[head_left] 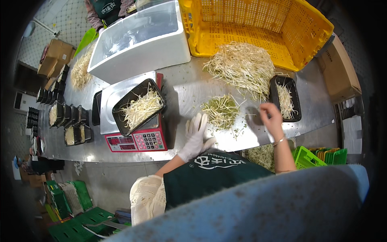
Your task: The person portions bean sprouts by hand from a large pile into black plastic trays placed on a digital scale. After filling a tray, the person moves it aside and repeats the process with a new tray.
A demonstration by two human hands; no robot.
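Observation:
My left hand [196,135], in a white glove, lies with fingers extended beside a small pile of sprouts with green bits [219,111] on the steel table. Bare and curled, my right hand [271,117] is between that pile and a black tray [287,101] of white sprouts; whatever its fingers hold is hidden. A larger heap of sprouts [238,68] lies behind them. To the left, a filled black tray [139,107] sits tilted on a red and silver scale [133,143].
A white foam box [137,58], yellow crate [290,48] and another sprout heap [80,68] occupy the back of the steel table [185,88]. Packed trays [68,115] line the left end. A co-worker [105,10] stands opposite. A cardboard box [338,72] is at right; green crates [306,157] sit below.

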